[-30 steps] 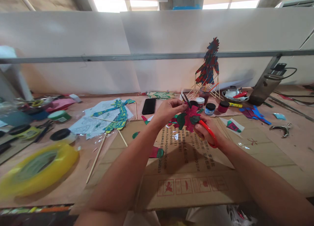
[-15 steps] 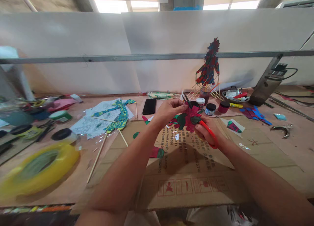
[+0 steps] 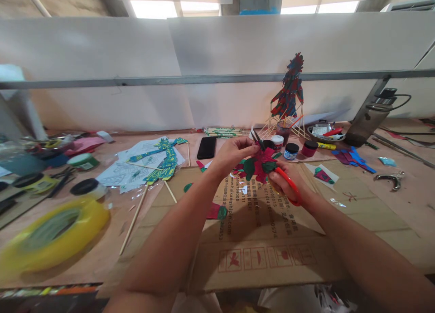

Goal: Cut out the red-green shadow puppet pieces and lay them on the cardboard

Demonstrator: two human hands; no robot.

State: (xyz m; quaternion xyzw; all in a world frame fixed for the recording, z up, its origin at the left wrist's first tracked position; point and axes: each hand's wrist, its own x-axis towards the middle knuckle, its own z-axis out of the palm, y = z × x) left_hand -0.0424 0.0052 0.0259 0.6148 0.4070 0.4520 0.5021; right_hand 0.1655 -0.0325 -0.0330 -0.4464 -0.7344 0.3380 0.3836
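Between the thumb and fingers of my left hand (image 3: 238, 152) is the edge of a painted cutout (image 3: 262, 163), crimson with dark green patches. My right hand (image 3: 285, 181) grips the orange-red handles of a pair of scissors (image 3: 289, 186). The dark blades point up and away, beside the cutout's upper part; the cutout hides where they meet it. Both hands are raised over a flattened cardboard sheet (image 3: 251, 231). On the cardboard, close to my left forearm, lies a red and green painted piece (image 3: 216, 211). Another painted piece on white paper (image 3: 322, 175) lies right of my right hand.
Paint jars (image 3: 291, 151) and a black phone (image 3: 206, 148) stand or lie beyond my hands. A red-blue figure on sticks (image 3: 288, 90) rises behind. Left are a blue-green stick figure (image 3: 166, 158) and a yellow tape roll (image 3: 91, 217); a bottle (image 3: 370, 118) is at right.
The cutout has shifted and turned slightly between my hands. Both hands stay in nearly the same place, with the same grips.
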